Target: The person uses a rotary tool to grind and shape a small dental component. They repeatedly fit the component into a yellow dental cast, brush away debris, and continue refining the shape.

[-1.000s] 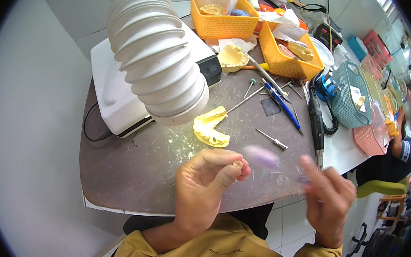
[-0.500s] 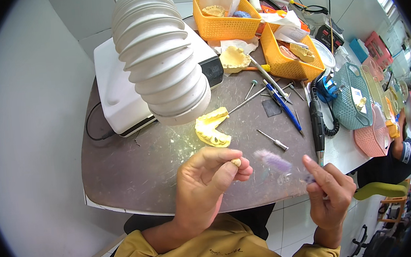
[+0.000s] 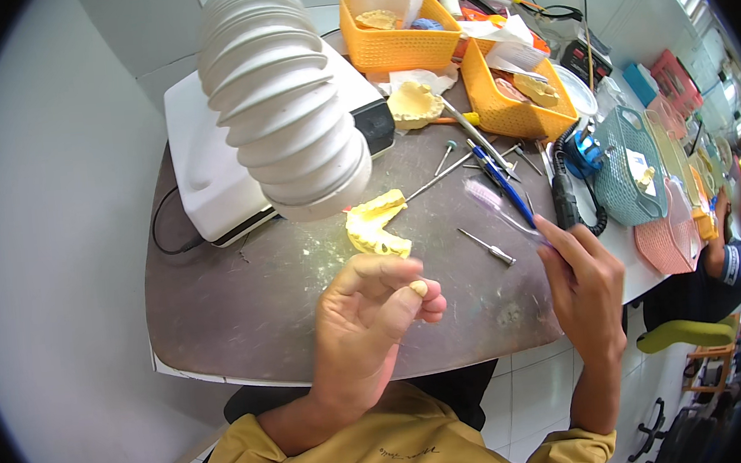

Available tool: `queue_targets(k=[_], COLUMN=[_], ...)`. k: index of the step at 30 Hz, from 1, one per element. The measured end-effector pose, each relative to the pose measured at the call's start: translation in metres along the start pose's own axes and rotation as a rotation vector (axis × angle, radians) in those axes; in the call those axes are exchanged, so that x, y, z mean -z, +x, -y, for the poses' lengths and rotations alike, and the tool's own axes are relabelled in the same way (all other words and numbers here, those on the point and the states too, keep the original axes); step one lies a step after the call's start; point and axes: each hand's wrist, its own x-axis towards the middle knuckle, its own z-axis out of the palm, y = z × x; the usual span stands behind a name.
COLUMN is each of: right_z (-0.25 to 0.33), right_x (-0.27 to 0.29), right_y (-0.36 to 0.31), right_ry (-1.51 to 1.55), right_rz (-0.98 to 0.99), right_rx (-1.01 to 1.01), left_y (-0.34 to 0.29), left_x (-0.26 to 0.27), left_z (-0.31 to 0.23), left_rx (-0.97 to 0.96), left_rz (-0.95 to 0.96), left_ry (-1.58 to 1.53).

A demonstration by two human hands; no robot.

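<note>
My left hand (image 3: 365,323) is raised over the near part of the bench. Its thumb and fingers pinch a small cream tooth-shaped piece (image 3: 418,288), like a dental crown. A toothbrush (image 3: 486,198) with pale pink-purple bristles and a clear handle is gripped in my right hand (image 3: 586,293); its head points away from me, above the bench. Just beyond my left hand lies a yellow horseshoe-shaped dental cast (image 3: 377,228). A slim metal screwdriver-like tool (image 3: 488,246) lies between my hands, and a blue pen (image 3: 502,178) is beside the brush head.
A white ribbed hose (image 3: 291,107) hangs over a white machine (image 3: 217,161) at the left. Two yellow baskets (image 3: 400,48) with casts stand at the back. A black handpiece (image 3: 565,199) with a coiled cord, a teal basket (image 3: 634,180) and a pink basket (image 3: 667,239) are at the right.
My right hand has moved forward and turned, carrying the toothbrush away from me toward the pen. The left hand keeps its pinch on the crown, almost in place.
</note>
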Motion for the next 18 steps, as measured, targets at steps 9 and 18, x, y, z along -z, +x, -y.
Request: queue_targets(k=[9,18], right_z=[0.055,0.061], right_x=[0.0,-0.015], right_y=[-0.006,-0.007], right_ry=[0.493,0.422], right_rz=[-0.099,-0.135], right_rx=[0.352,0.484], left_y=[-0.016,-0.025], left_x=[-0.008,-0.007], left_z=[-0.007,-0.014], left_rx=[-0.054,0.019], left_rz=[0.09,0.109], left_ry=[0.272,0.388])
